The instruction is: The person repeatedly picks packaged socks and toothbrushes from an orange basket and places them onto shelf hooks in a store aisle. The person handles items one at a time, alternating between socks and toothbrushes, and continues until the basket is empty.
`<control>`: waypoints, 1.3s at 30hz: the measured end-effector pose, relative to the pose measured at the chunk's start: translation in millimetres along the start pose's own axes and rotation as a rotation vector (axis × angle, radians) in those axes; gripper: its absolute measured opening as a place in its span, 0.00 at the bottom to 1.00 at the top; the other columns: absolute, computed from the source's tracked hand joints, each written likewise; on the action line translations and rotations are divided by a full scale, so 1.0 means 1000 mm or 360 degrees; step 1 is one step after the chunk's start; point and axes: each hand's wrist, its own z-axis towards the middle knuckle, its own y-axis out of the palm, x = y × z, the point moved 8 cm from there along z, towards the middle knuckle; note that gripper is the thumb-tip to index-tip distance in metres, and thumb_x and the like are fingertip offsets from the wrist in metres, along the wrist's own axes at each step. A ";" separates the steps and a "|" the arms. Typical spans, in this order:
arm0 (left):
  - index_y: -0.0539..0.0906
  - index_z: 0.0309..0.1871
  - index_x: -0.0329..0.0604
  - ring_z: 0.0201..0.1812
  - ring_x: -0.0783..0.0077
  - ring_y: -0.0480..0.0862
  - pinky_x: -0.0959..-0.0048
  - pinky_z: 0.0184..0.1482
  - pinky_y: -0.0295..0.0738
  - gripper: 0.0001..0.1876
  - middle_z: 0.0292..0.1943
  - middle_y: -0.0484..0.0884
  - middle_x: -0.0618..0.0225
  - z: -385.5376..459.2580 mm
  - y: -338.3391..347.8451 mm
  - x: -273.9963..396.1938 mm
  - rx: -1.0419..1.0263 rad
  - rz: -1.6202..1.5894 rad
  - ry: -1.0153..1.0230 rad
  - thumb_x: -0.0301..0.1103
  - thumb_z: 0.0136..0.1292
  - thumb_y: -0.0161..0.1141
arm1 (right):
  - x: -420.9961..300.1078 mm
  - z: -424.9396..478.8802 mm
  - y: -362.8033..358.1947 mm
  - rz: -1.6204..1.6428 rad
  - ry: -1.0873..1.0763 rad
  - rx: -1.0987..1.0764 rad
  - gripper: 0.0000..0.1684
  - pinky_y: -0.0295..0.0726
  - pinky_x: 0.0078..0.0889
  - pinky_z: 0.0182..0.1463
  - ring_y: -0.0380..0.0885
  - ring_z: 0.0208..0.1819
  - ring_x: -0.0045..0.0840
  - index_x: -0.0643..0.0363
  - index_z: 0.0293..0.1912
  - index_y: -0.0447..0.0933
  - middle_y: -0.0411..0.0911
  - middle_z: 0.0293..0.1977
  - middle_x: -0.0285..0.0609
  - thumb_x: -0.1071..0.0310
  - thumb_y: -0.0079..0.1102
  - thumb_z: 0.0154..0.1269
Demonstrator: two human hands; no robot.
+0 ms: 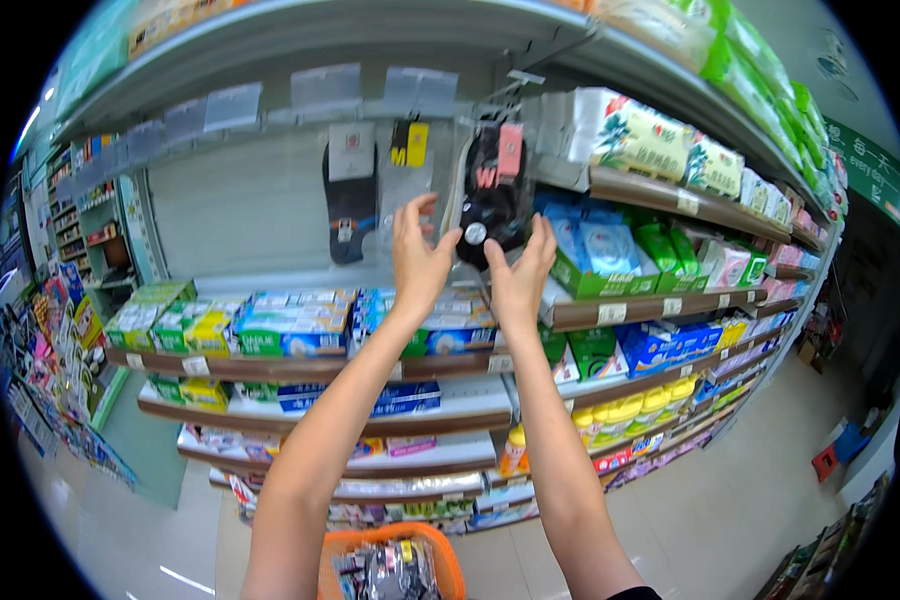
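Observation:
A clear packet of black socks with a pink label hangs from a metal hook before me. My left hand is raised at the packet's left side, fingers apart, its thumb close to the lower left edge. My right hand is at the lower right edge, thumb over the front and fingers along the side; whether it grips the plastic is unclear. Left of these hang a dark grey sock with a grey card and a clear packet with a yellow label, partly behind my left hand.
Toothpaste boxes line the shelf below the hooks. Tissue packs and wipes fill shelves at the right. Near my body an orange basket on the floor side holds packaged goods. Clear label holders project above.

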 end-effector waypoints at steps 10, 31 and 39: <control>0.82 0.58 0.42 0.56 0.55 0.80 0.62 0.57 0.75 0.23 0.56 0.82 0.58 -0.165 -0.100 0.059 -0.0315 0.0056 0.0395 0.21 0.57 0.65 | -0.101 -0.186 -0.035 0.0915 0.0445 -0.0623 0.22 0.76 0.29 0.60 0.78 0.57 0.28 0.67 0.66 0.68 0.78 0.56 0.49 0.69 0.51 0.77; 0.81 0.52 0.39 0.52 0.46 0.81 0.58 0.55 0.77 0.21 0.50 0.80 0.50 -0.748 -0.316 -0.200 -0.0766 0.0688 -0.1895 0.27 0.52 0.71 | 0.057 -0.838 -0.086 -0.0196 0.1735 -0.1986 0.26 0.81 0.31 0.49 0.81 0.47 0.33 0.64 0.57 0.77 0.79 0.50 0.53 0.59 0.67 0.65; 0.79 0.53 0.37 0.48 0.47 0.83 0.59 0.50 0.80 0.23 0.51 0.80 0.47 -0.797 -0.331 -0.227 -0.0743 0.0655 -0.2088 0.27 0.52 0.70 | 0.071 -0.880 -0.085 -0.0387 0.2134 -0.2081 0.36 0.78 0.32 0.56 0.77 0.53 0.35 0.66 0.66 0.68 0.74 0.57 0.54 0.61 0.68 0.63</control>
